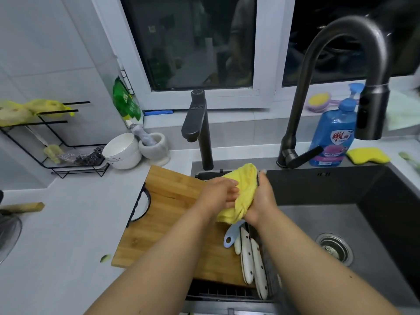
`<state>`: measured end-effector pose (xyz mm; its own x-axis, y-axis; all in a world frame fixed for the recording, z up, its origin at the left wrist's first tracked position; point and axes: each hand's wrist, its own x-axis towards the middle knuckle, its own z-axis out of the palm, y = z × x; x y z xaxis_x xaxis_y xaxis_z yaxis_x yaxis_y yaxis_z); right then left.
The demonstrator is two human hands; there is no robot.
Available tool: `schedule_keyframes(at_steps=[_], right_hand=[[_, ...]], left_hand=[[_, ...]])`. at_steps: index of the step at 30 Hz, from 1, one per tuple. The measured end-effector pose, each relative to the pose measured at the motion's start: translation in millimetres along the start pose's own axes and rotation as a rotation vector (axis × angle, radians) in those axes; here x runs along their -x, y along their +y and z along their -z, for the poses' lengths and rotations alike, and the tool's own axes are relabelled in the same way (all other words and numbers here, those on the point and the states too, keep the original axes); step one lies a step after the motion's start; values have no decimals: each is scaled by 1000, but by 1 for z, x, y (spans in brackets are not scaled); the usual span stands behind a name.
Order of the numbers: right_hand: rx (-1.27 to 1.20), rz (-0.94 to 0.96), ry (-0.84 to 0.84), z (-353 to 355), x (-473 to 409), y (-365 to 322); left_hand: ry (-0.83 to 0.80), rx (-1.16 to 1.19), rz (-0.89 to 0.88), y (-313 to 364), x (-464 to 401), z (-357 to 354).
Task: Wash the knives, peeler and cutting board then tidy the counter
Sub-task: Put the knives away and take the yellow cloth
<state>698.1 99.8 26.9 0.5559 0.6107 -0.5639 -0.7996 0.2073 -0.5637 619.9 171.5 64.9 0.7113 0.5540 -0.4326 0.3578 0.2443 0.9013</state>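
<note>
We logged, relative to the tall faucet [336, 71]: blue soap bottle [334, 135] just right of its base | yellow sponge [367, 155] further right | white bowls [122, 151] and mortar [155, 145] far left.

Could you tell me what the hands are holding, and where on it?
Both hold the yellow cloth: the right hand grips its bunched lower end, the left hand its middle.

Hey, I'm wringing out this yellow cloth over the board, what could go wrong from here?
1. The white-handled knives lie on the cutting board right under both hands; reaching down blind could mean a cut.
2. The knives and blue peeler sit at the board's sink-side edge and might slide into the sink.
3. The yellow cloth may drip onto the board.
</note>
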Motion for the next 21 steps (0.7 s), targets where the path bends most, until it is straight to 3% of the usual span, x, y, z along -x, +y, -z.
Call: schedule_keyframes(at_steps=[3,5,13,17,21], right_hand=[[-45,66,76,9,0,-9],[-76,122,110,16,-1,-15],[-138,236,152,38,-2,-28],[-146,245,156,46,-1,-29],[-147,256,145,51,2,-33]], left_hand=[[136,30,141,-2,-3,-3],[140,-32,243,-13,-2,-6],[-142,-147,692,-72,-1,-24],[-84,-235,675,-81,0,-36],[1,-117,619,-72,11,-44]])
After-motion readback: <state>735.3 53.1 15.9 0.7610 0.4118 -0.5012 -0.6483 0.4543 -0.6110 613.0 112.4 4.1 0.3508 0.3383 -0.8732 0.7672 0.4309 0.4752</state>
